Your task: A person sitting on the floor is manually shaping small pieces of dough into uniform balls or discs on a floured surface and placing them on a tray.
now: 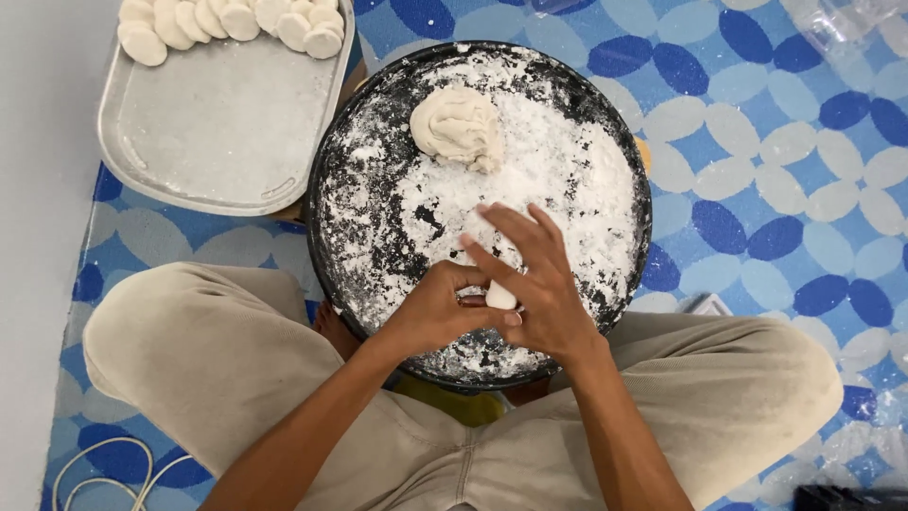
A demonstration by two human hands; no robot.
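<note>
A round black pan [333, 161] dusted with white flour rests on my crossed legs. A lump of pale dough [458, 127] lies at its far side. Both hands meet over the pan's near part around a small white dough piece [499, 297]. My left hand [432, 310] curls against it from the left. My right hand [535, 284] cups it from the right, with fingers stretched over the flour.
A rectangular metal tray [218, 123] lies at the upper left, with several flat round dough discs [236, 21] lined along its far edge. A blue and white patterned mat [776, 180] covers the floor. A white cord [99, 468] coils at the lower left.
</note>
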